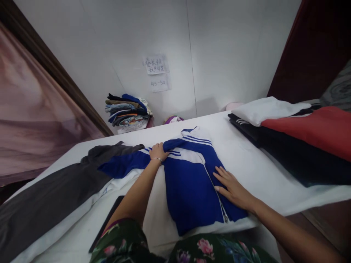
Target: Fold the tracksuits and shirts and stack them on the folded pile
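A blue and white zip jacket (186, 193) with striped shoulders lies on the white table in front of me. One sleeve (123, 164) stretches out to the left, and the other side is folded in towards the zip. My left hand (159, 153) is on the left shoulder, its fingers bent round the fabric where the sleeve meets the body. Flat on the right side of the jacket, beside the zip, rests my right hand (230, 186) with its fingers spread.
Dark grey clothing (60, 182) lies along the table's left side. White, red and black garments (301, 153) are heaped at the right. Beyond the far edge stands a stack of folded clothes (127, 111). Paper notes (157, 65) hang on the wall; a pink curtain (41, 102) is at left.
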{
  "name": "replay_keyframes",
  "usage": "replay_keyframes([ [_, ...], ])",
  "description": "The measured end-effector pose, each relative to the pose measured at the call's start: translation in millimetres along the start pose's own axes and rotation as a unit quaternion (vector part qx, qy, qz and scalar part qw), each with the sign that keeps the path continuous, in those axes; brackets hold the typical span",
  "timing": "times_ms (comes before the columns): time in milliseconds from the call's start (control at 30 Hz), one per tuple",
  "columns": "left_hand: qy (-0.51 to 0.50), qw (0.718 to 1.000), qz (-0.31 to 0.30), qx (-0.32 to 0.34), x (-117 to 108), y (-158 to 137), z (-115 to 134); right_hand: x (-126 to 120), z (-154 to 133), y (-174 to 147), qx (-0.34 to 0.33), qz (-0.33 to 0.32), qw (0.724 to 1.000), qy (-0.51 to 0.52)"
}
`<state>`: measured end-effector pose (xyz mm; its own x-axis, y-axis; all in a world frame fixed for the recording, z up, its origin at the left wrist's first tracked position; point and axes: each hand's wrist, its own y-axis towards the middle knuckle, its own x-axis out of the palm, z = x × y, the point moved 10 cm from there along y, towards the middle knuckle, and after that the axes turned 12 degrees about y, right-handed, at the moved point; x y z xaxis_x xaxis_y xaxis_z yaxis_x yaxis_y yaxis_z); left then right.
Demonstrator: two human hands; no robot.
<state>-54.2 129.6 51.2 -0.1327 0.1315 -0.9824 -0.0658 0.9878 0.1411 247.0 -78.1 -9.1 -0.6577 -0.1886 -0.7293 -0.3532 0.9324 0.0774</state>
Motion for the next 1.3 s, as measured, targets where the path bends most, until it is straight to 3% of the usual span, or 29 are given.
replay_keyframes([
  [67,0.018,0.999,-0.032,-0.012,13.6,-4.3,-13.6,-16.6,-4.2,15.2,-0.017,0.042,0.999,-0.008],
  [167,0.005,0.999,-0.051,-0.013,26.6,-8.7,-15.4,-31.4,-5.3,52.2,-0.032,0.072,0.996,-0.035],
  [300,-0.011,0.999,-0.031,-0.023,24.0,-7.0,-14.4,-20.2,9.2,102.4,-0.003,0.032,0.996,-0.085],
  [400,-0.011,0.999,0.024,-0.024,-1.5,0.6,-21.2,2.5,26.1,118.2,0.029,-0.026,0.994,-0.106],
  [500,-0.021,0.986,0.165,0.026,-60.7,5.5,-18.8,12.0,34.6,119.4,0.028,-0.024,0.994,-0.106],
  [600,-0.037,0.942,0.308,0.129,-127.2,-10.0,5.3,11.2,38.9,119.0,0.025,-0.014,0.997,-0.073],
  [700,-0.055,0.874,0.384,0.292,-166.0,-57.2,55.4,-6.9,37.8,122.8,0.018,0.039,0.998,0.037],
  [767,-0.062,0.814,0.381,0.433,-165.1,-108.1,98.0,-31.5,39.5,123.1,0.021,0.129,0.976,0.173],
  [800,-0.065,0.782,0.36,0.505,-156.2,-137.0,118.6,-41.0,44.1,121.7,0.033,0.169,0.949,0.264],
  [900,-0.078,0.694,0.268,0.664,-114.5,-217.4,162.0,-40.9,58.5,117.2,0.1,0.196,0.838,0.5],
  [933,-0.086,0.684,0.233,0.686,-100.3,-234.6,170.3,-34.3,61.9,115.4,0.13,0.182,0.805,0.55],
  [967,-0.1,0.698,0.202,0.679,-88.6,-241.9,175.8,-26.4,64.8,112.8,0.163,0.165,0.776,0.586],
  [1000,-0.121,0.73,0.173,0.65,-79.0,-240.7,178.6,-18.7,67.3,109.7,0.194,0.148,0.752,0.613],
  [1067,-0.168,0.815,0.121,0.541,-62.5,-221.9,174.3,-8.2,70.2,104.5,0.232,0.123,0.711,0.652],
  [1133,-0.199,0.872,0.078,0.442,-47.7,-204.8,165.1,-9.8,71.6,103.1,0.23,0.123,0.704,0.66],
  [1200,-0.199,0.886,0.051,0.416,-38.1,-202.5,165.5,-17.6,73.4,103.8,0.218,0.141,0.722,0.641],
  [1300,-0.172,0.873,0.034,0.455,-31.7,-213.8,180.2,-22.9,75.9,105.2,0.227,0.153,0.748,0.605],
])
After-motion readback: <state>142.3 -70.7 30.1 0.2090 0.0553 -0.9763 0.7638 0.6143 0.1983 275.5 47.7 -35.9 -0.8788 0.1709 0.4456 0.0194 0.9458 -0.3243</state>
